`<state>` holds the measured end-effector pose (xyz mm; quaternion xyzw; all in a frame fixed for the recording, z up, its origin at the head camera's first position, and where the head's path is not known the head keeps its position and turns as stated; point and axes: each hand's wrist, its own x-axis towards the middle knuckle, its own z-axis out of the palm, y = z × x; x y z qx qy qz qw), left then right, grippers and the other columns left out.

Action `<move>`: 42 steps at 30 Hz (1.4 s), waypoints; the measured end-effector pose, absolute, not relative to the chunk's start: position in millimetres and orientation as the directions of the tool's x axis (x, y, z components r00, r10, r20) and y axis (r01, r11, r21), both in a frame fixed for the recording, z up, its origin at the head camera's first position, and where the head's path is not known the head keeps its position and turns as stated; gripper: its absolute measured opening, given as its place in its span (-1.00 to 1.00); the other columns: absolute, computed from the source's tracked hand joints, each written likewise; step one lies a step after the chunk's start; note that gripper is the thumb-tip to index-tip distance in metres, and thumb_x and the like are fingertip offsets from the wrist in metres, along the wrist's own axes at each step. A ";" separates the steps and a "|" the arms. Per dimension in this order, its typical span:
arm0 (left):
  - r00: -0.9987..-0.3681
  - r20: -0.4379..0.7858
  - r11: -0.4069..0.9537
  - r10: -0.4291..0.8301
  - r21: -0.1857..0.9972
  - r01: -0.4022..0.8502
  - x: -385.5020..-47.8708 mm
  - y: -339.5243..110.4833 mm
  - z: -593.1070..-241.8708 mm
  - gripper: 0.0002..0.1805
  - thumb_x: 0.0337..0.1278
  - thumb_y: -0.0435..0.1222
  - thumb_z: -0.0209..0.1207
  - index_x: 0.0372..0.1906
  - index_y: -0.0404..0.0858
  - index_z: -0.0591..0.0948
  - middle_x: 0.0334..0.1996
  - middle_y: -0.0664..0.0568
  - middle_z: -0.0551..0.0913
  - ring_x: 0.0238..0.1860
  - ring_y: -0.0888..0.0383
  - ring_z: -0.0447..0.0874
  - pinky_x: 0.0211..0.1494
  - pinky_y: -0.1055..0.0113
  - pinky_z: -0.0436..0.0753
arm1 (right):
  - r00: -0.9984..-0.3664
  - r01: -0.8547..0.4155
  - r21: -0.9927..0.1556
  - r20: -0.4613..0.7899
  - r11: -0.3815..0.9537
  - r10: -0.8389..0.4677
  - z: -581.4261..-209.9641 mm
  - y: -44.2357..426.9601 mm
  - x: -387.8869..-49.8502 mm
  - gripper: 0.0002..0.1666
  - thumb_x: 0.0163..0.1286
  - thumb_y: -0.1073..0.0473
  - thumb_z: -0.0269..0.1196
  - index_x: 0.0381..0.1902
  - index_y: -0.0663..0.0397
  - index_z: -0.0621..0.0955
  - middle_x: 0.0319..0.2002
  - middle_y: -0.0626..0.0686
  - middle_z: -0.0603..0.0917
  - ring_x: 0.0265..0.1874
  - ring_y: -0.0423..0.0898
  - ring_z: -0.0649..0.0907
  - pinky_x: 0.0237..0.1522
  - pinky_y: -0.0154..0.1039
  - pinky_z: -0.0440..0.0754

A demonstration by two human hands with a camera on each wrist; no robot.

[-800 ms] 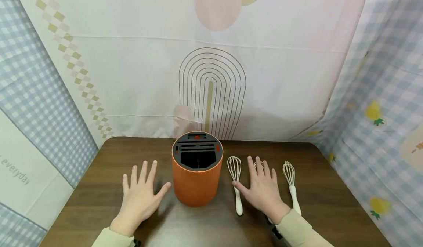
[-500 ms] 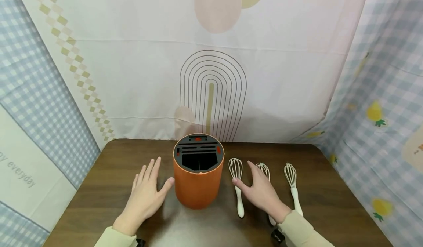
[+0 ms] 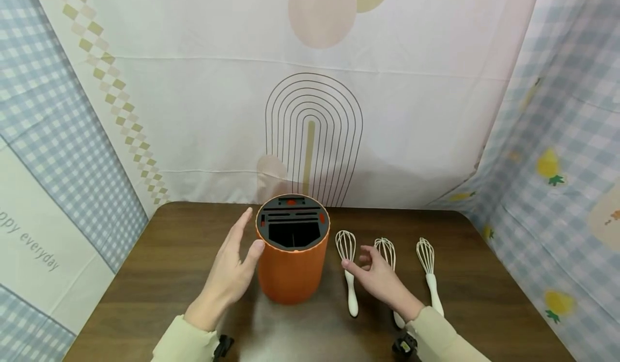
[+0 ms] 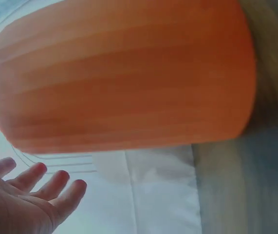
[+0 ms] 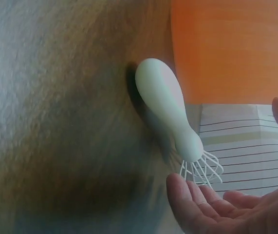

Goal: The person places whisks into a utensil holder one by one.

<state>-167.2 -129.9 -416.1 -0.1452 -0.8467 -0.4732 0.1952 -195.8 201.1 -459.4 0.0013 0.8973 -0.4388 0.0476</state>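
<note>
An orange knife block (image 3: 293, 276) with a black slotted top stands upright on the table. Beside its left side is my left hand (image 3: 227, 273), fingers straight and thumb apart; in the left wrist view its fingers stay clear of the orange wall (image 4: 129, 83). To the block's right lies a white whisk (image 3: 350, 286), its wire end pointing away from me. My right hand (image 3: 382, 281) hovers just right of that whisk with loosely bent fingers, holding nothing. Partly under this hand lies a second whisk (image 3: 386, 250). In the right wrist view, the nearest whisk's handle (image 5: 163, 92) sits in front of the fingertips.
A third white whisk (image 3: 428, 270) lies farther right on the brown wooden table (image 3: 160, 254). A patterned white cloth (image 3: 218, 109) hangs behind the table's far edge. Checked blue cloths border the left and right sides.
My left hand has moved right and turned on its side, closer to the knife block. The right hand has turned, its fingers bending from spread to loosely curled near the left whisk.
</note>
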 end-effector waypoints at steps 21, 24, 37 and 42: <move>-0.841 0.536 0.547 0.075 0.683 0.484 -192.3 -110.5 -413.3 -0.31 0.32 0.03 0.04 0.49 0.01 0.18 0.44 0.13 0.17 0.38 0.07 0.21 0.29 -0.09 0.29 | -0.973 0.198 -0.877 -0.232 0.437 -0.024 -476.4 194.9 -200.8 -0.09 0.17 0.02 0.43 0.27 0.41 0.27 0.01 0.36 0.48 -0.25 0.02 0.64 -0.31 -0.06 0.64; -0.830 0.552 0.552 0.080 0.669 0.498 -194.5 -110.4 -417.3 -0.34 0.33 0.02 0.01 0.48 -0.02 0.21 0.44 0.11 0.18 0.38 0.06 0.21 0.29 -0.09 0.29 | -0.975 0.189 -0.863 -0.221 0.468 -0.013 -478.9 193.5 -202.3 -0.14 0.14 0.06 0.45 0.23 0.40 0.30 -0.04 0.32 0.51 -0.32 -0.02 0.65 -0.33 -0.09 0.64; -0.759 0.647 0.505 0.065 0.635 0.584 -201.8 -106.7 -431.1 -0.39 0.34 -0.06 -0.08 0.44 -0.16 0.28 0.42 0.00 0.24 0.38 0.02 0.21 0.30 -0.08 0.28 | -0.984 0.159 -0.813 -0.175 0.560 0.026 -486.0 194.5 -203.1 -0.48 0.15 0.20 0.42 -0.03 0.35 0.47 -0.28 0.14 0.55 -0.40 -0.08 0.58 -0.36 -0.18 0.57; -0.746 0.664 0.500 0.059 0.627 0.597 -202.8 -105.9 -432.0 -0.39 0.35 -0.06 -0.11 0.43 -0.18 0.28 0.40 -0.02 0.25 0.37 -0.01 0.21 0.29 -0.10 0.27 | -0.988 0.144 -0.791 -0.150 0.595 0.040 -486.3 195.3 -203.9 -0.60 0.13 0.21 0.42 -0.19 0.33 0.52 -0.35 0.10 0.55 -0.39 -0.08 0.54 -0.35 -0.21 0.52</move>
